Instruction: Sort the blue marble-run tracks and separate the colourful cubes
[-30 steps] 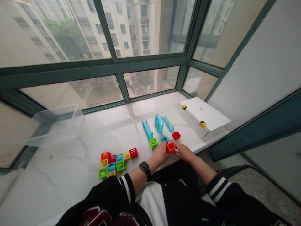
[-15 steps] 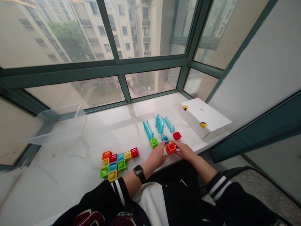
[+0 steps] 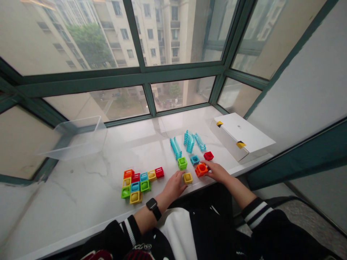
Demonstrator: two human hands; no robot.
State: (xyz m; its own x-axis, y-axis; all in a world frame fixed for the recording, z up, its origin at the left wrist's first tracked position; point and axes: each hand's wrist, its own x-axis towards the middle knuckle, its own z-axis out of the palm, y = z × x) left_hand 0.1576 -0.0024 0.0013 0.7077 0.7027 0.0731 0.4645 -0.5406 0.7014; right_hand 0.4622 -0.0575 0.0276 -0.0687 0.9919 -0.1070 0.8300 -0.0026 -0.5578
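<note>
My right hand (image 3: 217, 170) has its fingers round the right side of an orange hollow cube block (image 3: 201, 169) near the front edge of the sill. My left hand (image 3: 174, 186), with a dark watch on the wrist, is at the left side of a yellow block (image 3: 187, 178). Its thumb and forefinger are apart and it holds nothing; whether it touches the block I cannot tell. Just behind stand a green block (image 3: 182, 163), a blue block (image 3: 194, 160) and a red block (image 3: 208, 156).
Translucent blue track pieces (image 3: 189, 141) lie behind the blocks. A cluster of coloured blocks (image 3: 140, 186) sits to the left. A clear plastic bin (image 3: 81, 139) stands at the far left, a white box (image 3: 245, 135) at the right. Windows border the white sill.
My left hand has drawn left, away from the orange block, and the yellow block now shows. My right hand stays at the orange block. The view has shifted slightly left.
</note>
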